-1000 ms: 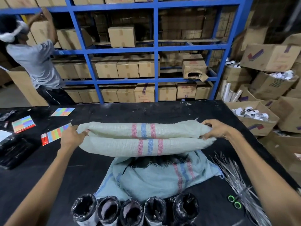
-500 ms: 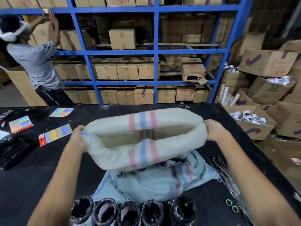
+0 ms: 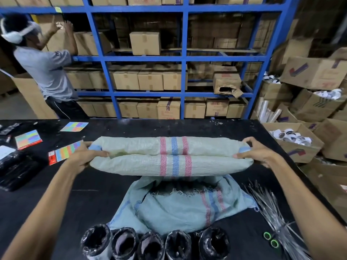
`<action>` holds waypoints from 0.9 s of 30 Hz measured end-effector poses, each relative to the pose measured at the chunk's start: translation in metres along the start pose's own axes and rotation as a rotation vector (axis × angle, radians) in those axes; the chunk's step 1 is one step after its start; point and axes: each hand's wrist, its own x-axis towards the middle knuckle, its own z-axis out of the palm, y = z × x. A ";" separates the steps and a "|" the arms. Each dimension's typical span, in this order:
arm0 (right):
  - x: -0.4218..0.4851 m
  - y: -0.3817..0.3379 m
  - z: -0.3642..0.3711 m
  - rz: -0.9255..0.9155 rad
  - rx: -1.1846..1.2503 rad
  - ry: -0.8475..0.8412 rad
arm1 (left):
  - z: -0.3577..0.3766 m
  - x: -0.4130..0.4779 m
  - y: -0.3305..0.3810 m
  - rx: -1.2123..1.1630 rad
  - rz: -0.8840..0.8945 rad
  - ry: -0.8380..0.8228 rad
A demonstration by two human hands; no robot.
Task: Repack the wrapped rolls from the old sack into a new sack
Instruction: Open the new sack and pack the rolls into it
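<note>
Your left hand (image 3: pixel 82 158) and right hand (image 3: pixel 259 154) each grip an end of the new sack (image 3: pixel 169 162), fingers curled round its rolled rim. The mouth is pulled flat, lips together. Ease your hands toward each other so it gapes before loading. The old sack (image 3: pixel 184 207) lies slack just nearer you, and five wrapped rolls (image 3: pixel 151 244) stand along the near edge of the table (image 3: pixel 105 199). Open room lies far of the sack. Mind the metal ties (image 3: pixel 270 209) and scissors (image 3: pixel 270 239) at right, and the colour card (image 3: pixel 64 152) by your left hand.
</note>
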 end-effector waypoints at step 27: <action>-0.018 -0.014 -0.003 0.123 0.814 -0.161 | 0.010 -0.013 0.013 -0.826 -0.168 -0.166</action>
